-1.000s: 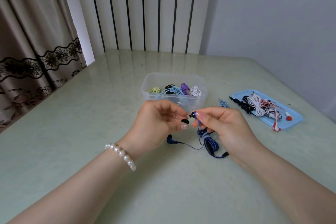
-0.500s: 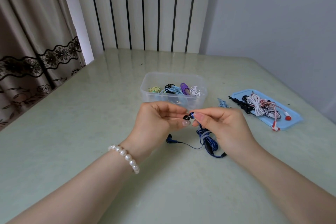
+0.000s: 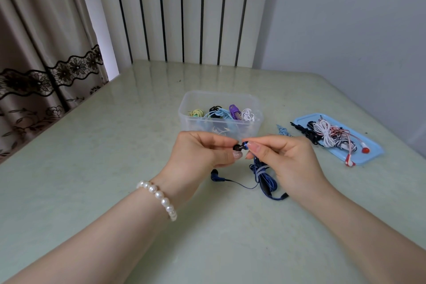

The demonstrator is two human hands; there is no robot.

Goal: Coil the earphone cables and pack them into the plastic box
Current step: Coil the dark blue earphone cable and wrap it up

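1. Two hands meet just in front of the plastic box [image 3: 184, 108]: my left hand [image 3: 200, 152] and right hand [image 3: 283, 159] both pinch the one earbud [image 3: 238, 146], each grip clamped on it with fingertips, probably to steady it while I sort the lead.
2. Its cable, the blue earphone cable [image 3: 265, 180], hangs from the right hand in a loose bundle onto the bench [image 3: 92, 168]; the second earbud [image 3: 214, 174] lies on the bench just below the left hand, its thin lead running back to the bundle.
3. I judge the coil only half made, so holding the bud high lets the slack drop free.
4. Inside the plastic box sit several coiled sets already, yellow, black, light blue, purple, white.
5. To the right, a blue tray [image 3: 373, 157] holds uncoiled sets, white, black and red among them; one more bluish lead [image 3: 282, 131] lies between tray and box.
6. Next, I think, comes winding in the stray bud.
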